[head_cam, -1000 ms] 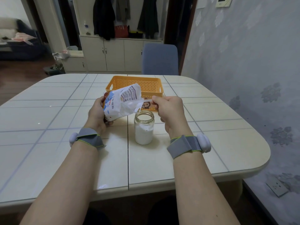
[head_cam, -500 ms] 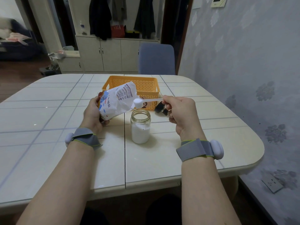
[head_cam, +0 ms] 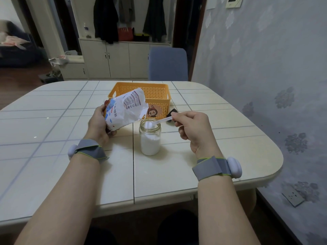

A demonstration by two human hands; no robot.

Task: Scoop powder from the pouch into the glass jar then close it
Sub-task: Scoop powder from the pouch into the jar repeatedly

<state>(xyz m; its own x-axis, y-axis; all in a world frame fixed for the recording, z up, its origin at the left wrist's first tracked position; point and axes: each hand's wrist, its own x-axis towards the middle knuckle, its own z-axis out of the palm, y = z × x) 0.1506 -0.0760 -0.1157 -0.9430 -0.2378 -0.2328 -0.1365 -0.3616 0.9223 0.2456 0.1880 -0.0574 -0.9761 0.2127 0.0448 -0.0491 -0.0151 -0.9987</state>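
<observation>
An open glass jar, over half full of white powder, stands mid-table. My left hand grips a white and blue pouch, tilted with its open mouth up and to the right, just left of the jar. My right hand pinches the handle of a small white plastic spoon. The spoon's bowl sits inside the jar's mouth. A black lid lies on the table behind my right hand, partly hidden by it.
An orange perforated basket stands right behind the pouch and jar. A blue chair is at the table's far side. A wall runs close along the right. The tiled table extends left.
My right hand pulled the loaded spoon out of the pouch, then lowered it to the right into the jar's mouth. The pouch stayed tilted in my left hand.
</observation>
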